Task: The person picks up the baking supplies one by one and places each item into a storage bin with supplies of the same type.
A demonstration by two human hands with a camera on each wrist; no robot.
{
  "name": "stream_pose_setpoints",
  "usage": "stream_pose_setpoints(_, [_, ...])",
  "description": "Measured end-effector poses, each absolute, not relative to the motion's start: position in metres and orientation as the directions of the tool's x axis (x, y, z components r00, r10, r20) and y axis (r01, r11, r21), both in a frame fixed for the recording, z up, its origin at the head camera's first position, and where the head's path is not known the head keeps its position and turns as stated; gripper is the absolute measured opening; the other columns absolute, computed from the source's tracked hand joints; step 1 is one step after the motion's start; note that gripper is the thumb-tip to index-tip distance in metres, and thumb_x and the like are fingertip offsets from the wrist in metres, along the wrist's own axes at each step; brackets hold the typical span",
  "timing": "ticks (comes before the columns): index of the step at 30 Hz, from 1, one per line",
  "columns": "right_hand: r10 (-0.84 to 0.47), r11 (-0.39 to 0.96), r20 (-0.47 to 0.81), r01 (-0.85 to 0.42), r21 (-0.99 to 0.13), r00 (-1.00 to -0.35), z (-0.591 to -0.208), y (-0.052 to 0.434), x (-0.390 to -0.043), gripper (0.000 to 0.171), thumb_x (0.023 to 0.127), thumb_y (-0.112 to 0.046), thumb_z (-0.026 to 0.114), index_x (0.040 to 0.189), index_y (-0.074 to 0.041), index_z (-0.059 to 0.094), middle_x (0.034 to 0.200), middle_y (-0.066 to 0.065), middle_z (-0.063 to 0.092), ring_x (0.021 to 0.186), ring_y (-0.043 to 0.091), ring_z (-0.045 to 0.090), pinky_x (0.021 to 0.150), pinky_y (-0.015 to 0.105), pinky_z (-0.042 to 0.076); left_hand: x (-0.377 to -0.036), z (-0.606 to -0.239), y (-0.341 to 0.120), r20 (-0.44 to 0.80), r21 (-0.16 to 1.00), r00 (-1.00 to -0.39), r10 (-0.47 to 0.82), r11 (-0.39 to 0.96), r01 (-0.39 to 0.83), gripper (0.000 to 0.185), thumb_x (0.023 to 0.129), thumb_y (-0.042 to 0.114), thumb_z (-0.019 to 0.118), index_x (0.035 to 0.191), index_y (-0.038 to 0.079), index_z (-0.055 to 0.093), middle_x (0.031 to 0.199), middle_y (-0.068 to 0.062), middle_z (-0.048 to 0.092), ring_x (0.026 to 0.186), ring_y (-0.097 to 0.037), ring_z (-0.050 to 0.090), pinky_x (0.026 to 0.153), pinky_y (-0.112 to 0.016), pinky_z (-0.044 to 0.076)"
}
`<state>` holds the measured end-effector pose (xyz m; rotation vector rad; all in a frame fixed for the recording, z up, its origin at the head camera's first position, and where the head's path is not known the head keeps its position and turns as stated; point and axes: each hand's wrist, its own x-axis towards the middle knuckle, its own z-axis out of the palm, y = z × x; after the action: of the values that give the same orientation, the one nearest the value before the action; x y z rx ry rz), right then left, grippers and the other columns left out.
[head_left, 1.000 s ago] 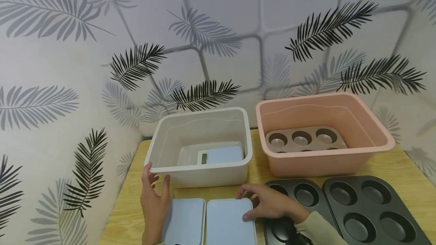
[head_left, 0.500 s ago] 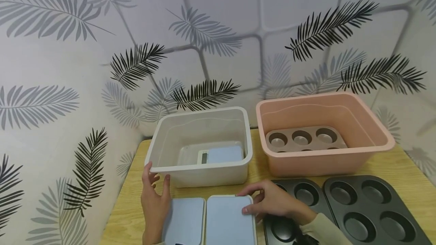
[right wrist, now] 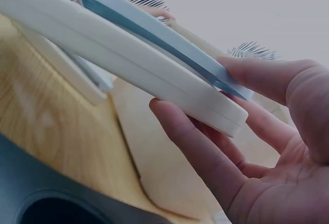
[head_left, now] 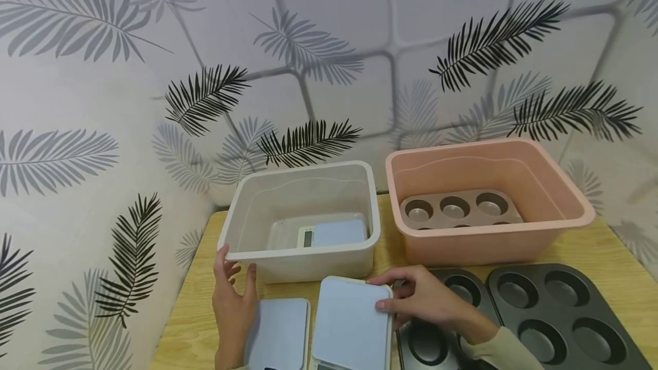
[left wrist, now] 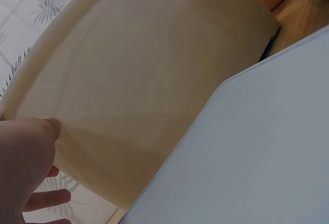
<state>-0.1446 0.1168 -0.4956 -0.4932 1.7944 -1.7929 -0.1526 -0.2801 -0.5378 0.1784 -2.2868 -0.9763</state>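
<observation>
My right hand (head_left: 426,298) pinches the far right corner of a kitchen scale (head_left: 352,321) with a pale blue platform and white body. In the right wrist view the scale (right wrist: 128,54) is tilted above the table, thumb on top and fingers beneath. My left hand (head_left: 233,301) rests at the near left corner of a white plastic bin (head_left: 313,267), its thumb (left wrist: 49,126) against the wall and its other fingers loosely spread. A second kitchen scale (head_left: 277,333) lies on the table beside the left hand. Another kitchen scale (head_left: 339,234) lies inside the white bin.
A pink bin (head_left: 478,247) stands at the back right with a lighter muffin tin (head_left: 437,218) inside. Two dark muffin tins (head_left: 557,313) lie side by side in front of it on the wooden table (head_left: 187,296). A leaf-patterned wall rises behind.
The right hand has taken the right-hand scale by its corner and raised it, shifting it slightly right and away from me; its display edge now shows. The left hand stays at the bin.
</observation>
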Motion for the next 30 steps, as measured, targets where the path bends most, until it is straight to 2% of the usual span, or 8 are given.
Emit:
stream_pose_setpoints(8, [-0.614, -0.033, -0.059, 0.100, -0.994, -0.787, -0.477, 0.122, -0.143, 0.050, 0.100, -0.010, 0.080, 0.144, 0.006, 0.063, 0.115, 0.015, 0.077, 0.092, 0.020, 0.080, 0.073, 0.046, 0.069, -0.152, -0.538, -0.279, 0.512, 0.692, -0.775, -0.370, 0.712, 0.118, 0.075, 0.103, 0.012, 0.076, 0.167, 0.024, 0.038, 0.131, -0.024, 0.074, 0.113, -0.043, 0.073, 0.092, -0.063, 0.057])
stream_pose_setpoints(23, [-0.595, -0.140, 0.042, 0.051, -0.989, -0.802, -0.452, 0.126, -0.135, 0.045, 0.105, -0.007, 0.072, 0.144, 0.010, 0.058, 0.124, 0.011, 0.076, 0.102, 0.023, 0.081, 0.075, 0.048, 0.069, -0.152, -0.535, -0.278, 0.523, 0.672, -0.778, -0.347, 0.730, 0.126, 0.074, 0.103, 0.011, 0.075, 0.166, 0.021, 0.038, 0.131, -0.024, 0.073, 0.111, -0.045, 0.074, 0.090, -0.065, 0.058])
stream_pose_setpoints(26, [-0.586, -0.171, 0.059, 0.052, -0.984, -0.808, -0.448, 0.126, -0.135, 0.044, 0.106, -0.006, 0.069, 0.146, 0.009, 0.057, 0.123, 0.009, 0.077, 0.101, 0.023, 0.081, 0.075, 0.049, 0.069, -0.152, -0.535, -0.278, 0.524, 0.668, -0.777, -0.347, 0.734, 0.123, 0.073, 0.103, 0.011, 0.075, 0.166, 0.020, 0.038, 0.130, -0.024, 0.073, 0.111, -0.045, 0.074, 0.090, -0.066, 0.058])
stream_pose_setpoints(30, [-0.551, -0.217, 0.064, 0.069, -0.974, -0.832, -0.442, 0.126, -0.136, 0.040, 0.107, -0.006, 0.067, 0.146, 0.000, 0.061, 0.128, 0.004, 0.075, 0.103, 0.020, 0.080, 0.078, 0.046, 0.069, -0.152, -0.534, -0.278, 0.519, 0.673, -0.779, -0.352, 0.730, 0.119, 0.073, 0.103, 0.011, 0.075, 0.166, 0.021, 0.039, 0.131, -0.024, 0.073, 0.111, -0.044, 0.074, 0.091, -0.064, 0.058])
